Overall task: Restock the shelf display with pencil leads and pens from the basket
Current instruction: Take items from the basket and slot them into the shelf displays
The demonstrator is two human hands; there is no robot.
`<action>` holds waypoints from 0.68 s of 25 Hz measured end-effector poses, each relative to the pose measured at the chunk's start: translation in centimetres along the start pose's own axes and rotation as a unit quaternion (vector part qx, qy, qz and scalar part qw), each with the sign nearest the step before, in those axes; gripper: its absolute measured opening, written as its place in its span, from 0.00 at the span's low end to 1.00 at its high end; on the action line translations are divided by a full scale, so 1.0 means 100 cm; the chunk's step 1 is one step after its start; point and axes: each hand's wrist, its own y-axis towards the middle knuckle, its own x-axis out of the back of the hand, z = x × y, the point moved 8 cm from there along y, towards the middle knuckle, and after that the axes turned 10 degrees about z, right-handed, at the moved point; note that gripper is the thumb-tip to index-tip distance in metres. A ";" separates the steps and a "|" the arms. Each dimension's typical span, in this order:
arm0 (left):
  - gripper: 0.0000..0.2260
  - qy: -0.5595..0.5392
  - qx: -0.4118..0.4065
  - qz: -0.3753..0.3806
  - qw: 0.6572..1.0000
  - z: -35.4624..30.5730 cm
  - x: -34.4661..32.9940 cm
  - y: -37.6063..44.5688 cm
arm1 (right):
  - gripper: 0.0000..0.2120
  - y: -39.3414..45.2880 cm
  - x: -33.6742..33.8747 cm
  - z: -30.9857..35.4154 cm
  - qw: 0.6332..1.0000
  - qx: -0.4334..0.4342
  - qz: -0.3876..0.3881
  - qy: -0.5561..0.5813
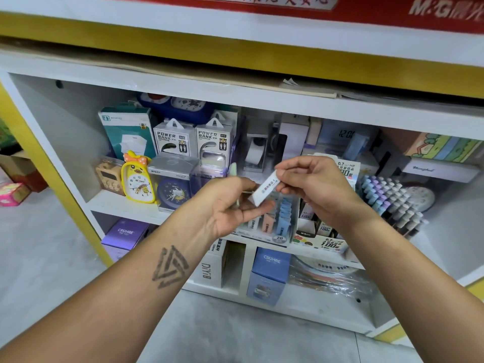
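My right hand [314, 187] pinches the upper end of a white pencil-lead case [265, 188] between thumb and fingers. My left hand [230, 205] is palm up under the case's lower end and also grips thin green and pale items, only partly visible behind its fingers. Both hands hover in front of the lead display box [275, 226] marked 2B, which holds pink and blue lead cases. A second lead display [322, 239] marked 0.7 and 100 stands to its right. A rack of pastel pens [390, 203] fills the shelf further right. The basket is out of view.
The white shelf [125, 205] carries a yellow duck clock [137, 179], a blue clock [172, 192] and power bank boxes [193, 140] on the left. CRUHRE boxes [269, 273] sit on the lower shelf. Grey floor lies below, and cartons stand at the far left.
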 end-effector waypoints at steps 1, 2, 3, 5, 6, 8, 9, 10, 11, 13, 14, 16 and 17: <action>0.09 -0.001 0.006 -0.003 1.000 0.001 0.000 0.001 | 0.07 -0.001 0.003 -0.002 1.000 0.001 -0.002 0.008; 0.10 0.001 0.011 -0.007 1.000 0.002 0.001 0.001 | 0.07 -0.003 0.005 -0.003 1.000 0.003 -0.003 0.016; 0.11 0.005 0.013 -0.009 1.000 0.003 0.000 0.002 | 0.07 -0.004 0.007 -0.003 1.000 0.005 -0.003 0.024; 0.10 0.006 0.000 -0.019 1.000 0.002 0.000 0.004 | 0.06 -0.004 0.011 -0.003 0.999 0.004 0.005 0.044; 0.08 0.002 -0.014 -0.029 0.999 -0.001 0.002 0.005 | 0.05 -0.004 0.011 -0.004 0.998 0.001 0.013 0.055; 0.06 0.005 -0.045 -0.045 0.998 -0.007 0.003 0.007 | 0.06 -0.005 0.011 -0.004 0.999 0.000 0.027 0.041; 0.07 0.017 -0.062 -0.052 0.997 -0.010 0.004 0.007 | 0.06 -0.005 0.010 -0.004 0.999 0.003 0.033 0.005; 0.08 0.032 -0.081 -0.061 0.994 -0.013 0.005 0.007 | 0.05 -0.006 0.009 -0.003 0.998 0.009 0.041 -0.040; 0.09 0.044 -0.097 -0.069 0.992 -0.016 0.006 0.007 | 0.06 -0.007 0.007 -0.001 0.995 0.016 0.052 -0.082; 0.10 0.058 -0.119 -0.073 0.989 -0.019 0.006 0.005 | 0.10 -0.010 0.001 0.003 0.985 0.025 0.080 -0.153; 0.10 0.063 -0.124 -0.072 0.988 -0.020 0.006 0.003 | 0.10 -0.012 -0.003 0.007 0.976 0.029 0.091 -0.194; 0.10 0.086 -0.129 -0.066 0.986 -0.021 0.003 0.001 | 0.12 -0.011 -0.015 0.012 0.954 0.036 0.105 -0.280; 0.10 0.101 -0.129 -0.057 0.985 -0.021 0.001 -0.001 | 0.13 -0.010 -0.021 0.012 0.946 0.033 0.109 -0.303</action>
